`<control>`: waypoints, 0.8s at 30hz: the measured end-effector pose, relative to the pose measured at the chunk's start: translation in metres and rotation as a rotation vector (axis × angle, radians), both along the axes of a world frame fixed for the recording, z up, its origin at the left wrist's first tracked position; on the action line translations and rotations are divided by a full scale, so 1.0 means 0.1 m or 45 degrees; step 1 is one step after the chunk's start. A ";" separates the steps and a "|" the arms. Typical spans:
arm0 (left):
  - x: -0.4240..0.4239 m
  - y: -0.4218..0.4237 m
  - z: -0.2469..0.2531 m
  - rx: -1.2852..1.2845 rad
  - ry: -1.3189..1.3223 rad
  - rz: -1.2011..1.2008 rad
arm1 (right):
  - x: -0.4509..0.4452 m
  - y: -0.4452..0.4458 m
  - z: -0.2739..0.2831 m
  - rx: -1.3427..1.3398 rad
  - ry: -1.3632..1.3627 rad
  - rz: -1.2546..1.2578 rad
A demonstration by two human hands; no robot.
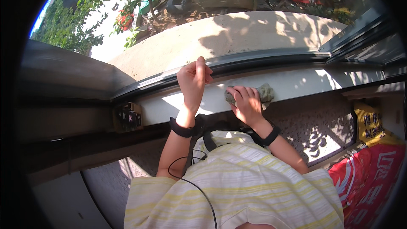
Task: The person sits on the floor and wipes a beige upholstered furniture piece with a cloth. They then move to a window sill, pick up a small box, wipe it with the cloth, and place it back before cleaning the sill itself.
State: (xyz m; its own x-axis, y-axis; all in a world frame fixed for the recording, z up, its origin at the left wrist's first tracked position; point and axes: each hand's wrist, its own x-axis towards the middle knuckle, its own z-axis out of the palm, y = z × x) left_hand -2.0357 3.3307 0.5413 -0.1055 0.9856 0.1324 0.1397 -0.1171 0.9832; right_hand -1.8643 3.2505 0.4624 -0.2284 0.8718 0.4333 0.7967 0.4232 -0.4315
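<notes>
My right hand (247, 106) rests on a crumpled grey-green cloth (267, 93), its fingers curled over the bunched fabric. The cloth lies on a white window sill (295, 86) just in front of my body. To the left, my left hand (194, 81) is raised near the dark window track (235, 67). Its fingers are folded in with the thumb upward, and nothing shows in it. A black band circles each of my wrists.
A small dark box (129, 116) stands at the sill's left end. An open window sash (356, 39) angles outward at the right. Beyond the track lies a sunlit concrete ledge (178, 44). Red bags (372, 178) and a yellow bag (372, 124) lie at the right. A thin black cable (203, 194) crosses my shirt.
</notes>
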 end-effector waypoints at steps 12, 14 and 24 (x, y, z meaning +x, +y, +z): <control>-0.54 -0.41 -0.21 -0.150 -0.059 0.080 | 0.41 0.38 0.76 0.495 0.631 -0.266; -0.52 -0.45 -0.24 -0.181 -0.098 0.085 | 0.38 0.58 1.11 0.795 0.627 -0.288; -0.44 -0.31 -0.16 -0.122 -0.173 0.073 | -0.57 0.81 0.29 0.591 0.096 -0.051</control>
